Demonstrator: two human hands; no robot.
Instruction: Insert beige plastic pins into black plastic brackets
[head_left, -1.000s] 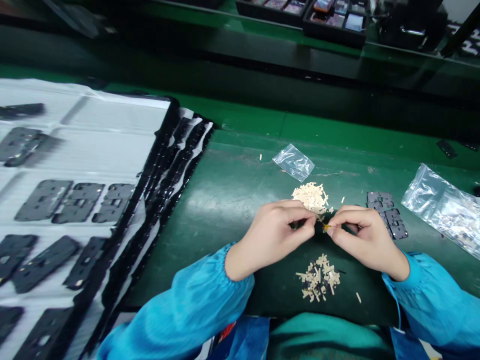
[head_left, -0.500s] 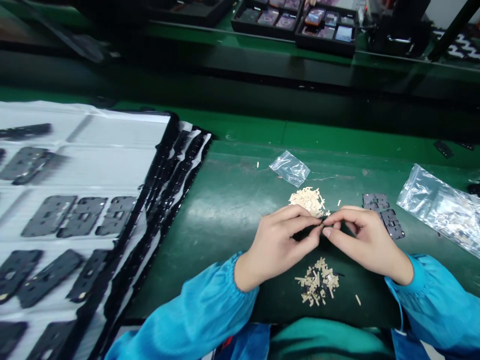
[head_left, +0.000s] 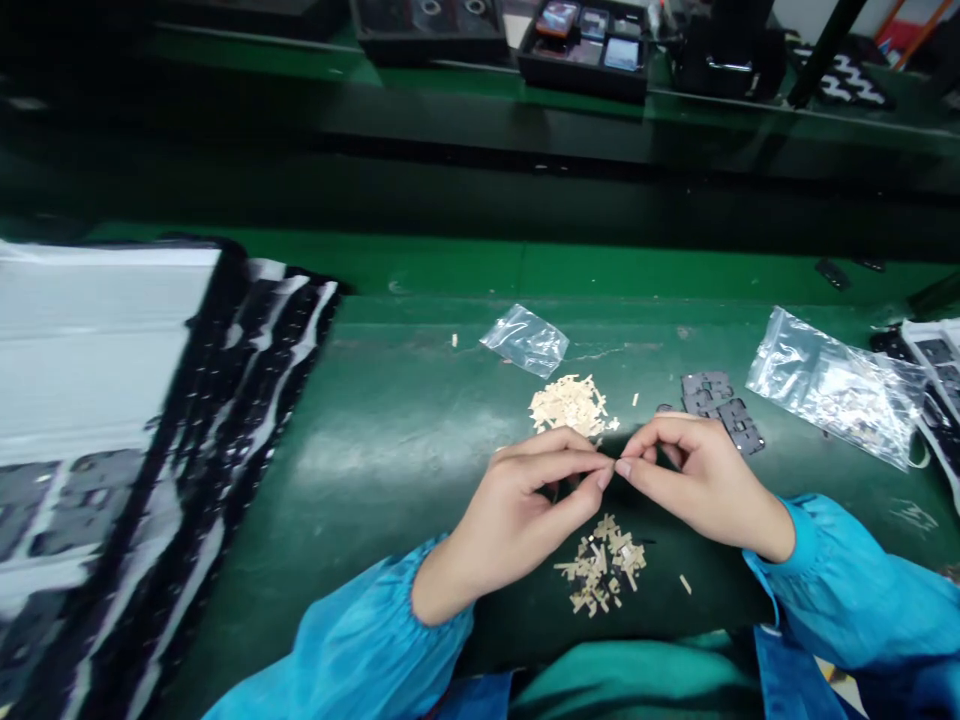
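Observation:
My left hand (head_left: 529, 500) and my right hand (head_left: 690, 480) meet fingertip to fingertip over the green work surface. Each pinches thumb against index finger; whatever lies between the tips is too small to make out. Just behind my left fingers lies a heap of cream-coloured small strips (head_left: 568, 405). In front of the hands is a looser pile of tan strips mixed with dark bits (head_left: 602, 565). Flat dark grey plastic plates (head_left: 739, 425) with cut-outs rest right behind my right hand, partly covered by it.
A small clear zip bag (head_left: 526, 340) lies behind the heap. To the right is a larger clear bag (head_left: 836, 385) with small parts inside. Stacked black-and-white trays (head_left: 97, 330) holding dark plates fill the left side. Black boxes (head_left: 585, 75) stand on the shelf at the back.
The view has swung right, so things sit further left and more shows at the right. The dark piece visible between my fingertips before no longer shows there. Both hands stay pinched together.

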